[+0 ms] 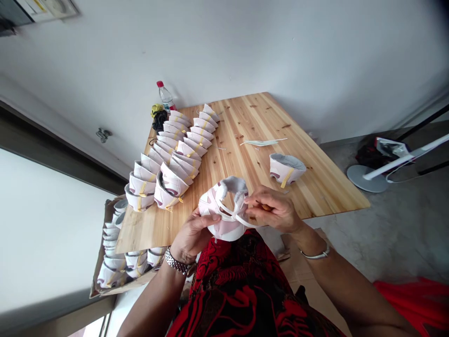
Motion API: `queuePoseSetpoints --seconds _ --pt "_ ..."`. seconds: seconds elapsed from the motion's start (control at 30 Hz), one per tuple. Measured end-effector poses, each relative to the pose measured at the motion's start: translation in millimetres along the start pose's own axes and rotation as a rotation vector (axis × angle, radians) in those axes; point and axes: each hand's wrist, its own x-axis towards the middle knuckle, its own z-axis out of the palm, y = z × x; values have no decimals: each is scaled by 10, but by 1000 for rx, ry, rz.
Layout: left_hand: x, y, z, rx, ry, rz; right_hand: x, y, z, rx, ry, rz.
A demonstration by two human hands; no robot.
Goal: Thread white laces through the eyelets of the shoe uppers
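A white and pale pink shoe upper (226, 229) is held over the table's front edge, its padded collar facing away from me. My left hand (196, 231) grips its left side, thumb pressed on top. At its right side my right hand (271, 208) is closed around a small tool with a brownish-orange handle (267, 208); the tool's tip is hard to make out. A white lace (247, 223) runs across the upper's opening and loops toward the right hand. Another shoe upper (287, 168) with a yellow tab stands on the table beyond my right hand.
Rows of nested shoe uppers (189, 150) line the left of the wooden table (242, 110). White laces (263, 142) lie mid-table. A bottle (166, 97) stands at the back left. A cardboard box (96, 276) of uppers sits below left, a white stand (368, 178) at right.
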Motion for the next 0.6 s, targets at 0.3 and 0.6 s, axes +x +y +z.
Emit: queuePoseSetpoints --seconds 0.3,0.6 --pt "15 -40 52 34 45 70 81 -82 26 88 -190 -173" --pt "59 -182 -67 282 149 393 48 -262 172 135 -40 358"
